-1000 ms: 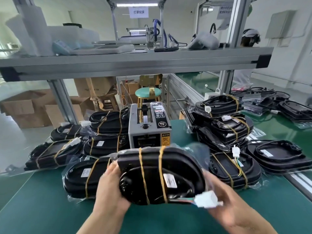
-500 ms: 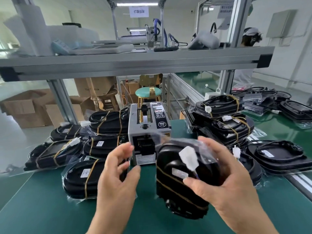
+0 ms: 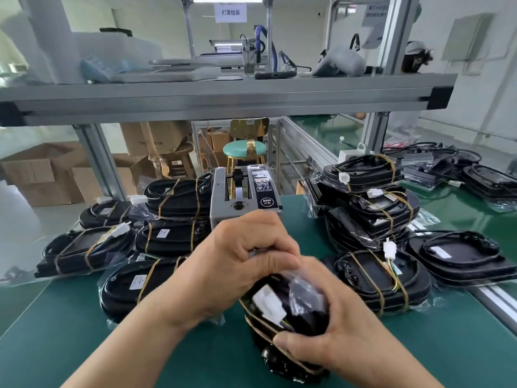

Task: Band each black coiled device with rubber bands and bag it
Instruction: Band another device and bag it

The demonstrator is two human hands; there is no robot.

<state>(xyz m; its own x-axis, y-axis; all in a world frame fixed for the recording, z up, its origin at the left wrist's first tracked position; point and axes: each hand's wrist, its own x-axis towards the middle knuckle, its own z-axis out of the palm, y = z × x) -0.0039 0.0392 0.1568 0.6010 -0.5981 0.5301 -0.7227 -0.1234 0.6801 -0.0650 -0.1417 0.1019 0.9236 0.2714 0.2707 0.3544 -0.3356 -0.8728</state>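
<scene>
A black coiled device (image 3: 282, 331) with yellow rubber bands and a white connector (image 3: 268, 303) stands on end on the green mat, inside a clear plastic bag (image 3: 305, 287). My right hand (image 3: 335, 337) grips the device's right side through the bag. My left hand (image 3: 240, 259) sits just above it with curled fingers pinching the bag's top at the mouth of the grey tape dispenser (image 3: 243, 197). What lies between the left fingers is partly hidden.
Bagged, banded devices are piled at the left (image 3: 170, 217) and right (image 3: 372, 208) of the dispenser. An unbagged black device (image 3: 458, 256) lies at the far right near the table rail. Green mat (image 3: 70, 331) lies open at the front left. An aluminium shelf (image 3: 223, 93) spans overhead.
The device went from lying flat in both hands to standing on end in my right hand. My left hand let go, then reached up to the bag's top by the dispenser.
</scene>
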